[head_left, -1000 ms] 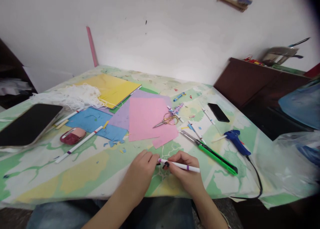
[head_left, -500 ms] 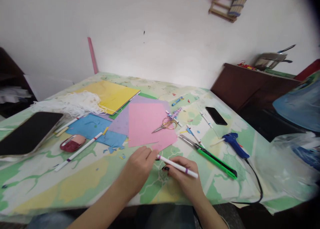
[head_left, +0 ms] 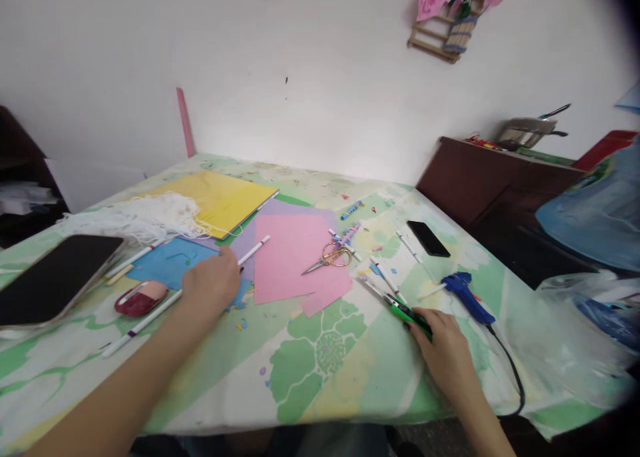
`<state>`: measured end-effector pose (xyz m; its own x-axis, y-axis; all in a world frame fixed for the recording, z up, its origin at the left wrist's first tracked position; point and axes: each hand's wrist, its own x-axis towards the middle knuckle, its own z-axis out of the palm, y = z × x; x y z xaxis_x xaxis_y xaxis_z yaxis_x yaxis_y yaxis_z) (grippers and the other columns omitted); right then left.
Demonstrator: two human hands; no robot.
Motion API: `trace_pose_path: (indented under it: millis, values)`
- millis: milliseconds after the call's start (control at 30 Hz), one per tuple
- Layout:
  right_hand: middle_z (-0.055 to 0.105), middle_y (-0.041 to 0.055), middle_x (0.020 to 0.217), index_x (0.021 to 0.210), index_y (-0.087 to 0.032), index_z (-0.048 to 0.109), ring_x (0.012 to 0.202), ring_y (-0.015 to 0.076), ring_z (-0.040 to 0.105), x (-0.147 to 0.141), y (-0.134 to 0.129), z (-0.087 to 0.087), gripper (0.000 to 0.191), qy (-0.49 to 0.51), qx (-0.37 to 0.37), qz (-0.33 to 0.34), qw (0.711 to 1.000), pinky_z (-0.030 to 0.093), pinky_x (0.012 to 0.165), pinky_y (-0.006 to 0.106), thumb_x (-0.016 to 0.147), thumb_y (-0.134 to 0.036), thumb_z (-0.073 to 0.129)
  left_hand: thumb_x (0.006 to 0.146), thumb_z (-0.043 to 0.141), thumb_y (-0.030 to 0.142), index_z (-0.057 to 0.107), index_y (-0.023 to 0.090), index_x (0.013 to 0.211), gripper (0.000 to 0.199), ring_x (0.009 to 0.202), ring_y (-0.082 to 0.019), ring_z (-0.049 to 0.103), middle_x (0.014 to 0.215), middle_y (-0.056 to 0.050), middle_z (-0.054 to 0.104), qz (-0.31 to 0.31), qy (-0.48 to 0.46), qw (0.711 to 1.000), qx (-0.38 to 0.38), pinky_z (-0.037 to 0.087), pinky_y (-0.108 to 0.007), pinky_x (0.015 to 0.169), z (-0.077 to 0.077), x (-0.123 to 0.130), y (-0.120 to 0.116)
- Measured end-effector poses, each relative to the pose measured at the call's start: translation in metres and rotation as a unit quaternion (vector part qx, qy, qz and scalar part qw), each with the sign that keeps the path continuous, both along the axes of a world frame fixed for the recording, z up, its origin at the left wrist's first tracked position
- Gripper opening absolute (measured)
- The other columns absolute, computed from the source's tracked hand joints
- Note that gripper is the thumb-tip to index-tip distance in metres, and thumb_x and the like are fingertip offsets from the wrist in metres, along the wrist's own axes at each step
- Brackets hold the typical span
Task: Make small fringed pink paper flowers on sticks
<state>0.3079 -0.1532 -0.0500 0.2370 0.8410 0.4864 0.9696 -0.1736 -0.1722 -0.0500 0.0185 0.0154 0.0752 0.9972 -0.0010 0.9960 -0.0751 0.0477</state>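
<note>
My left hand (head_left: 213, 280) is closed around a slim white marker pen (head_left: 255, 249), held over the blue and purple paper. The pen's far end sticks out to the upper right above the pink paper (head_left: 285, 264). On the right, my right hand (head_left: 445, 344) grips the green handle of a utility knife (head_left: 400, 310), its blade pointing up and left. Gold-handled scissors (head_left: 327, 260) lie on the pink sheet. Another white pen (head_left: 143, 324) rests under my left wrist, next to a dark red and pink oval case (head_left: 141, 298).
Right of the knife lie a blue glue gun (head_left: 470, 298) with a black cord and a black phone (head_left: 428, 238). At the left are a larger phone or tablet (head_left: 60, 277), white string (head_left: 145, 217) and a yellow folder (head_left: 225, 200). A plastic bag (head_left: 575, 330) lies far right.
My hands have moved apart. The left has carried the pen up and to the left; the right has let go of the pen and taken hold of the utility knife.
</note>
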Motion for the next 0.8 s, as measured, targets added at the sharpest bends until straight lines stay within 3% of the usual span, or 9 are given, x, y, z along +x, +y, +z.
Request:
trace_pose_path:
  millis: [100,200,300,400,500,667,800]
  values:
    - [0.066,0.0143,0.092,0.094,-0.014,0.062,0.087,0.0284,0.057,0.003,0.0,0.006,0.038,-0.014,0.026,-0.013,0.999,0.045,0.078,0.04,0.088,-0.041,0.035,0.087,0.036,0.03,0.048,0.009,0.101,0.028,0.073,-0.037,0.063,0.077,-0.021,0.063,-0.02,-0.031,0.999,0.025,0.043,-0.041,0.059,0.005,0.017,-0.007]
    - [0.065,0.0156,0.088,0.093,-0.013,0.062,0.083,0.0293,0.058,0.015,0.004,0.014,0.043,-0.042,0.053,-0.076,0.995,0.045,0.074,0.04,0.088,-0.045,0.034,0.085,0.044,0.036,0.05,0.016,0.087,0.021,0.075,-0.028,0.062,0.081,-0.014,0.062,-0.174,-0.11,0.978,0.025,0.043,-0.035,0.063,0.002,0.041,-0.015]
    - [0.064,0.0155,0.08,0.086,-0.013,0.063,0.077,0.0295,0.057,0.027,0.012,0.02,0.036,-0.082,0.023,-0.127,0.988,0.044,0.069,0.039,0.086,-0.042,0.04,0.081,0.049,0.044,0.05,0.017,0.08,0.027,0.079,-0.025,0.058,0.086,-0.011,0.06,-0.261,-0.166,0.951,0.013,0.043,-0.032,0.065,-0.008,0.065,-0.022]
    - [0.061,0.0159,0.073,0.078,-0.012,0.063,0.073,0.0291,0.056,0.027,0.022,0.027,0.025,-0.109,-0.038,-0.132,0.985,0.042,0.067,0.039,0.082,-0.03,0.046,0.072,0.057,0.042,0.053,0.015,0.082,0.029,0.086,-0.027,0.056,0.09,-0.013,0.059,-0.266,-0.169,0.949,-0.009,0.043,-0.034,0.07,-0.015,0.08,-0.026]
    - [0.062,0.0179,0.077,0.081,-0.009,0.064,0.076,0.0301,0.056,0.012,0.037,0.039,0.022,-0.112,-0.06,-0.098,0.987,0.041,0.072,0.041,0.082,-0.019,0.045,0.067,0.06,0.034,0.054,0.016,0.078,0.022,0.082,-0.026,0.056,0.087,-0.011,0.06,-0.274,-0.177,0.944,-0.037,0.041,-0.031,0.066,-0.019,0.085,-0.023]
    - [0.065,0.0137,0.101,0.101,-0.012,0.065,0.098,0.0231,0.057,-0.024,0.102,0.072,0.028,-0.096,-0.085,0.011,0.992,0.039,0.086,0.032,0.083,-0.009,0.044,0.065,0.063,0.029,0.051,0.018,0.063,0.016,0.066,-0.018,0.055,0.067,-0.002,0.059,-0.285,-0.203,0.931,-0.105,0.034,-0.025,0.053,-0.024,0.08,-0.011]
    - [0.068,0.0104,0.096,0.101,-0.014,0.066,0.092,0.0194,0.06,-0.041,0.172,0.09,0.029,-0.084,-0.126,0.062,0.987,0.041,0.076,0.025,0.085,-0.009,0.042,0.067,0.063,0.028,0.049,0.019,0.072,0.017,0.071,-0.018,0.055,0.075,-0.002,0.058,-0.266,-0.222,0.933,-0.096,0.036,-0.026,0.058,-0.028,0.077,-0.014]
